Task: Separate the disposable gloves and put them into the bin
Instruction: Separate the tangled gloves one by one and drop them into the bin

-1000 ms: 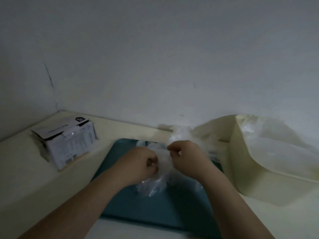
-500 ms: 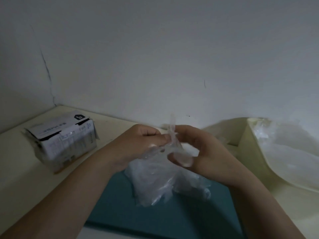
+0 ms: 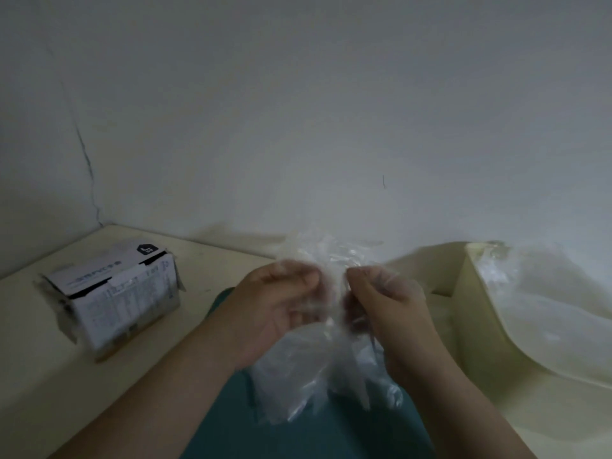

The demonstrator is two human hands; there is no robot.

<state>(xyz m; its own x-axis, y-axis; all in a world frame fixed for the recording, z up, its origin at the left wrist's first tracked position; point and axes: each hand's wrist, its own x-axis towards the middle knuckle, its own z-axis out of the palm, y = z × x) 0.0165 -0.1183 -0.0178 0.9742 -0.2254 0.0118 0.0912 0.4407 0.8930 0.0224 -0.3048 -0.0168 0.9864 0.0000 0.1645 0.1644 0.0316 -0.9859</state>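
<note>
Since half a second ago both hands have drawn slightly apart, stretching the clump of gloves between them. Near the surface's left edge a printed cardboard box sits with its top flaps torn open; its contents cannot be made out. At the middle, above a teal mat, the left hand is curled and pinching one side of the clear disposable gloves, while the right hand pinches the other side, the bunch hanging below both and blurred with motion. The film looks thin and clingy, so I judge two gloves could come away stuck together, or one could tear if pulled sharply. At the right edge stands the cream bin, which already holds loose clear plastic, likely gloves, heaped over its rim.
</note>
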